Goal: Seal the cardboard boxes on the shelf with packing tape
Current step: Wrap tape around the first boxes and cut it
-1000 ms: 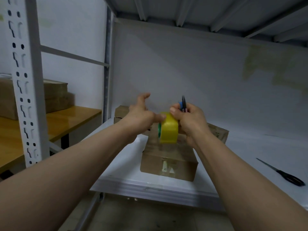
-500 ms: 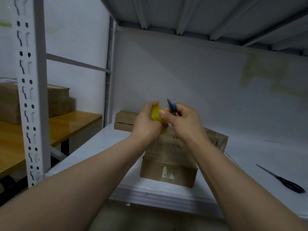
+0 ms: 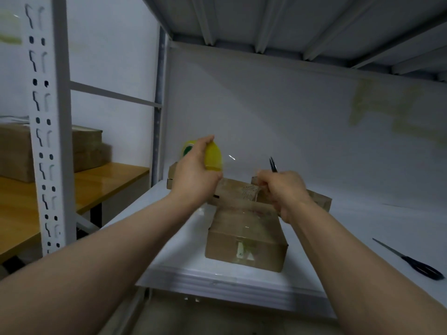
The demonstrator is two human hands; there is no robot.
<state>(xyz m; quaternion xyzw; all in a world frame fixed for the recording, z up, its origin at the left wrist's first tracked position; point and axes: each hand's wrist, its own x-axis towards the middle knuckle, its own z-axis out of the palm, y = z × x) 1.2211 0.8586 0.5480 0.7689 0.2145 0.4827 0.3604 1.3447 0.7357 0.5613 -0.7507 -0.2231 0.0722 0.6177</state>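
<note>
My left hand (image 3: pixel 193 172) grips a yellow roll of packing tape (image 3: pixel 212 158), raised above the shelf. My right hand (image 3: pixel 280 192) pinches the free end of a clear tape strip (image 3: pixel 251 194) and also holds a dark pointed tool (image 3: pixel 273 164) sticking up from the fist. The strip stretches between the two hands. Below them a small cardboard box (image 3: pixel 244 240) sits near the white shelf's front edge (image 3: pixel 217 279). Two more cardboard boxes (image 3: pixel 319 199) lie behind it, partly hidden by my hands.
Black scissors (image 3: pixel 420 267) lie on the shelf at the right. A perforated white upright (image 3: pixel 46 117) stands at the left front. Beyond it, a wooden table (image 3: pixel 96 182) carries larger cardboard boxes (image 3: pixel 87 148). The upper shelf's underside (image 3: pixel 290 22) hangs close overhead.
My hands have moved apart: the left carried the roll up and to the left, while the right pulled the tape end to the right, drawing out a strip over the box.
</note>
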